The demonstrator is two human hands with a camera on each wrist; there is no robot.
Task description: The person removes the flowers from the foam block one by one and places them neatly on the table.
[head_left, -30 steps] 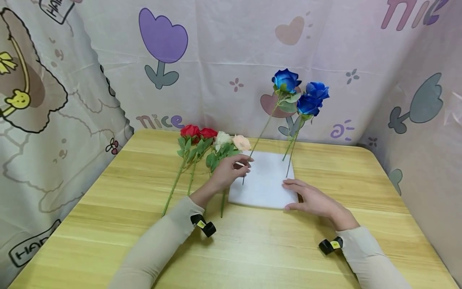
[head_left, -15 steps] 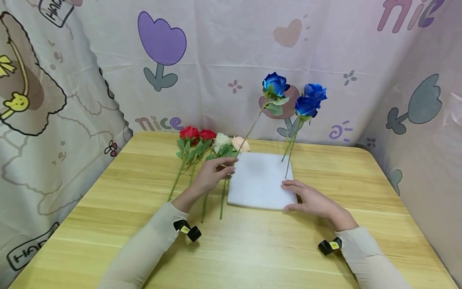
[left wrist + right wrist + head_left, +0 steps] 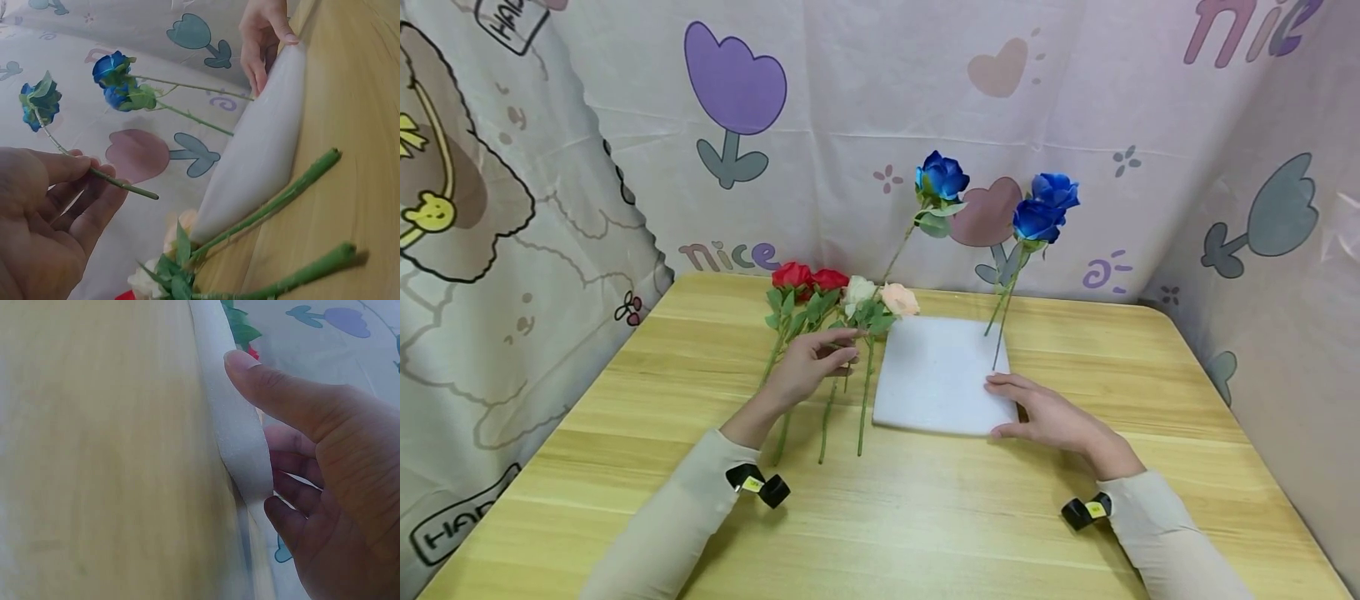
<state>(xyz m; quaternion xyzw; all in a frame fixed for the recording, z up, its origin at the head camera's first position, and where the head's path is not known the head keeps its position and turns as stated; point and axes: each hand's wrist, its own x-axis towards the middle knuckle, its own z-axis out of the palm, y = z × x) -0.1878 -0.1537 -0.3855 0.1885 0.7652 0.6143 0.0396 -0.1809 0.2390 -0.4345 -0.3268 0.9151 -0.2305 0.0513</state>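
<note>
At the far left, a printed cloth (image 3: 467,333) hangs beside the counter (image 3: 910,517). Near the counter's back edge lie two red roses (image 3: 801,278) with green leaves, their stems running towards the person. The left hand (image 3: 797,373), below a pale sleeve (image 3: 662,517) with a black wrist camera (image 3: 760,485), is in front of those stems as the head view sees it. Its thumb and fingers pinch the lower stem of a blue rose (image 3: 942,177). That rose leans, its bloom up and to the right against the back cloth; the left wrist view shows the stem's cut end poking free past the fingers.

Just right of the red roses lie a white rose (image 3: 859,295) and a peach rose (image 3: 899,299), side by side, their stems also pointing towards the person. Next to them, a flat white slab (image 3: 943,383) lies on the counter. Two more blue roses (image 3: 1043,212) stand at its right side, stems reaching its upper face, tilted slightly right with blooms overlapping.

At the slab's near right corner, the right hand (image 3: 1045,408) holds the edge, thumb set apart from the gently bent fingers. A second black wrist camera (image 3: 1086,510) sits at that sleeve's cuff.
</note>
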